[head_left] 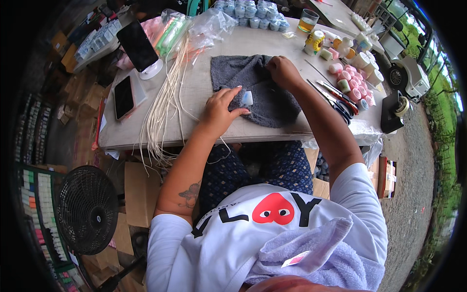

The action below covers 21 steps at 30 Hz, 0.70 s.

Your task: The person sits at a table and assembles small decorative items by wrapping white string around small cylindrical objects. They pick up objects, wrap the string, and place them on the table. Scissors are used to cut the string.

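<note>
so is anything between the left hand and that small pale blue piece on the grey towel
Nothing visible does: the left hand rests on the grey towel with the small pale blue piece right at its fingertips.

Both forearms come up from the lower edge toward the grey towel [258, 92]. The left hand [221, 111] lies palm down at the towel's near left edge, fingers spread, thumb and forefinger pinched toward each other. The right hand [283, 72] rests on the towel's far right part, fingers curled under into a loose fist, wrist bent, elbow held out wide.
</note>
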Each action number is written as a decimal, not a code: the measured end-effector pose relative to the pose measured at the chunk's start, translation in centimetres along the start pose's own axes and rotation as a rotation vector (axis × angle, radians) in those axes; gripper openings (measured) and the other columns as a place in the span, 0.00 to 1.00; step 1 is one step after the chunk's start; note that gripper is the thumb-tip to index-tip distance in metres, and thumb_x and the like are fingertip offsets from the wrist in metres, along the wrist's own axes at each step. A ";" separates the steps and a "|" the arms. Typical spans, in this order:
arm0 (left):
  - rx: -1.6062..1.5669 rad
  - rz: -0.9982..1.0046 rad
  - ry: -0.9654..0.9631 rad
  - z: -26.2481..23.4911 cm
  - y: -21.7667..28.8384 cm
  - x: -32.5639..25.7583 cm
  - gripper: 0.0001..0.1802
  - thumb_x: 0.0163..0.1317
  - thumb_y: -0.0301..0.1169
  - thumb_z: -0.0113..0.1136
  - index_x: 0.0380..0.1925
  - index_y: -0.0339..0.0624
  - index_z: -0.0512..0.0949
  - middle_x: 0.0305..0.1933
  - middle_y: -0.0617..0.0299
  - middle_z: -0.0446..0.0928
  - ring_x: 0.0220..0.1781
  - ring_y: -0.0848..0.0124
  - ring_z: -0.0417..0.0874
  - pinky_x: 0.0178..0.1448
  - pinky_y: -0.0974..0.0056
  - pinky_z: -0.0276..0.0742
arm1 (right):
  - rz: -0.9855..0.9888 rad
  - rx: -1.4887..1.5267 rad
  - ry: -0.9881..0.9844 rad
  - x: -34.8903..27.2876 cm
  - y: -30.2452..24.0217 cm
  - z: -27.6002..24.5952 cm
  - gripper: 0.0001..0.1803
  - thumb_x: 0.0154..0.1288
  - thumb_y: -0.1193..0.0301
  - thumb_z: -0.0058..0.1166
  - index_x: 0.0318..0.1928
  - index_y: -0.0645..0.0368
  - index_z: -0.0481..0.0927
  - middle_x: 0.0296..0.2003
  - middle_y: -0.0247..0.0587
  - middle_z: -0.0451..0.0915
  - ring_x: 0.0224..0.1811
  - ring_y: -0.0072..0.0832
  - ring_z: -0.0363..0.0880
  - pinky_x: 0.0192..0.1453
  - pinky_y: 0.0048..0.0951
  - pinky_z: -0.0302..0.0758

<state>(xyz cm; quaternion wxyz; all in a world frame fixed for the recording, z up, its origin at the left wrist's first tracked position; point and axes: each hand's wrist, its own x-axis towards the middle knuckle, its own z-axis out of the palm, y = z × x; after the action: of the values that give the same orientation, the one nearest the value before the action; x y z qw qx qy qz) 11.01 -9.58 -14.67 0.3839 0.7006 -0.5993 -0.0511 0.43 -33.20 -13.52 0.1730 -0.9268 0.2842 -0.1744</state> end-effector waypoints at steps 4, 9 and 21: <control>0.046 -0.051 0.102 0.1 -0.1 -0.1 0.30 0.47 0.41 0.70 0.47 0.37 0.73 0.46 0.48 0.76 0.51 0.49 0.75 0.56 0.54 0.70 | -0.149 0.823 -0.146 -6.8 -4.8 -2.4 0.06 0.63 0.74 0.55 0.38 0.63 0.78 0.46 0.48 0.78 0.47 0.27 0.76 0.53 0.26 0.70; 0.108 -0.023 0.071 0.7 0.0 0.5 0.26 0.47 0.39 0.70 0.42 0.34 0.73 0.45 0.45 0.76 0.50 0.46 0.74 0.56 0.51 0.69 | -0.264 0.561 0.112 -9.0 -7.5 1.4 0.11 0.56 0.80 0.55 0.41 0.60 0.74 0.43 0.52 0.77 0.47 0.48 0.74 0.51 0.37 0.72; 0.082 0.010 0.104 1.2 0.7 0.2 0.28 0.52 0.36 0.67 0.52 0.37 0.73 0.52 0.47 0.75 0.54 0.50 0.75 0.57 0.56 0.71 | 0.164 0.421 -0.068 -0.4 -6.4 2.2 0.13 0.63 0.66 0.52 0.38 0.65 0.80 0.32 0.50 0.82 0.35 0.42 0.81 0.42 0.35 0.76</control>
<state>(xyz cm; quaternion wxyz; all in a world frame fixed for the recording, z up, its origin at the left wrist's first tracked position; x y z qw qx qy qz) 9.88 -10.36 -15.04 0.3856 0.7144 -0.5838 0.0120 4.04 -27.54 -12.85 0.3856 -0.8493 0.3101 -0.1840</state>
